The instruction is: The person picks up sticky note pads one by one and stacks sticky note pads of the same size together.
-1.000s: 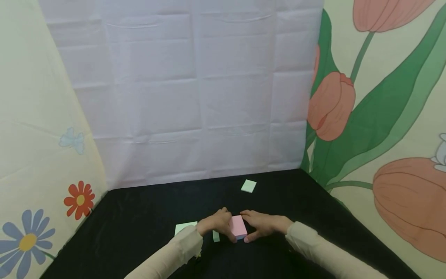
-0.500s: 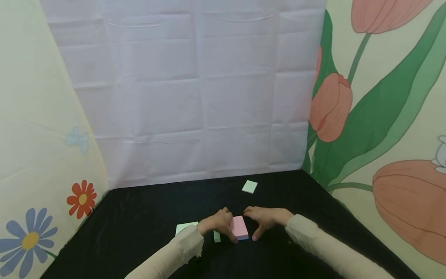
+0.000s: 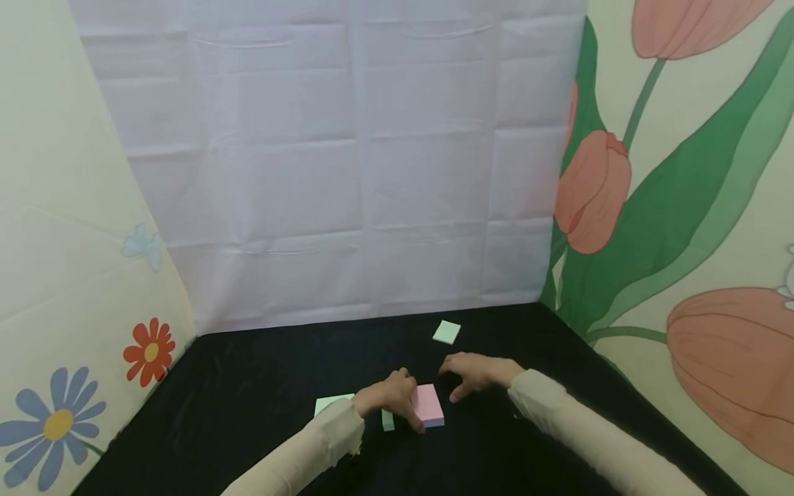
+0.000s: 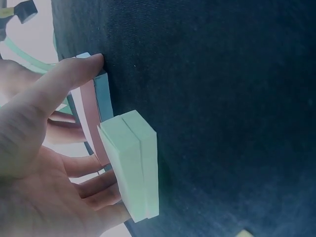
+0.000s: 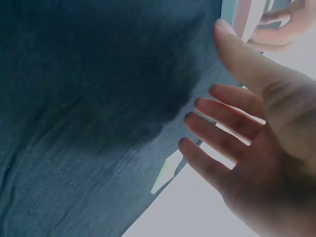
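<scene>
A pink sticky note pad [image 3: 425,401] lies on top of a blue sticky note pad [image 3: 434,424] on the black cloth. My left hand [image 3: 393,398] grips this stack from its left side, thumb at the near edge and fingers reaching toward the far edge. Close by that hand is a light green block of sticky notes [image 4: 133,163], split by a seam; the head view shows just a narrow green strip [image 3: 387,420] there. Up and to the right of the stack, my right hand [image 3: 476,372] hovers with spread, relaxed fingers and holds nothing.
Another light green pad [image 3: 333,401] lies left, partly covered by the left sleeve [image 3: 331,434]. Farther back is a light green pad [image 3: 446,332]. A white sheet [image 3: 366,172] hangs behind the black table [image 3: 260,386], with flower-printed cloth [image 3: 682,207] at both sides.
My right hand has come off the right side of the pink and blue stack and moved away, up and to the right. The left hand keeps its grip there.
</scene>
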`<state>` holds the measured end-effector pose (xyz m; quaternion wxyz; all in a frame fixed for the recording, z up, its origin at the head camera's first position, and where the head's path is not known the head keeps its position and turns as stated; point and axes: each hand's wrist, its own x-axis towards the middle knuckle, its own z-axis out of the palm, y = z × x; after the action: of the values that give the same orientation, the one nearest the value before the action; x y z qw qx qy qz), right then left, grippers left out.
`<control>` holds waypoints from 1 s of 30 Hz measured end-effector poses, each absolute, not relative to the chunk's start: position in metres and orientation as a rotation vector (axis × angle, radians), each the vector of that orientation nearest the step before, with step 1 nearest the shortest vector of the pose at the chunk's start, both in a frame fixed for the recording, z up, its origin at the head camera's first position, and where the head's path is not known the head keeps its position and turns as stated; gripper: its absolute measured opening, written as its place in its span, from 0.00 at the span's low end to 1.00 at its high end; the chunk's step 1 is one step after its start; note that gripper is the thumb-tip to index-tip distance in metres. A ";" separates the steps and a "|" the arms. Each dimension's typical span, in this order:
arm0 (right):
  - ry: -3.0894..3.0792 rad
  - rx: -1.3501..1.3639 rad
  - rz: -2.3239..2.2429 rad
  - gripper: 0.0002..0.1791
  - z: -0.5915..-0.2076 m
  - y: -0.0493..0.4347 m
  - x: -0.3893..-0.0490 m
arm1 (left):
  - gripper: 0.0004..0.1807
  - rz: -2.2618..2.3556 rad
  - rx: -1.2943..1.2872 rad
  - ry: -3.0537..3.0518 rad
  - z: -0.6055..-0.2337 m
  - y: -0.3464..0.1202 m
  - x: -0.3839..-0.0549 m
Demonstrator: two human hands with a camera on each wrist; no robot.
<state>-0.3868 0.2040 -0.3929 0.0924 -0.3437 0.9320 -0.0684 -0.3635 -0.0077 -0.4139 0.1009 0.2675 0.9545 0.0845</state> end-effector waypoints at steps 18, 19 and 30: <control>3.178 -1.123 -0.348 0.14 -0.421 0.207 -0.418 | 0.33 0.226 0.785 2.837 -0.416 -0.004 -0.362; 3.202 -1.107 -0.357 0.14 -0.421 0.207 -0.419 | 0.33 0.224 0.787 2.840 -0.416 -0.003 -0.362; 3.341 -0.906 -0.359 0.11 -0.432 0.208 -0.430 | 0.34 0.251 0.788 2.824 -0.416 -0.001 -0.358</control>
<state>-0.4303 0.2081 -0.4321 -0.1686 -0.2565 0.9463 -0.1016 -0.3584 -0.0011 -0.4161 0.0995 0.2666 0.9549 0.0848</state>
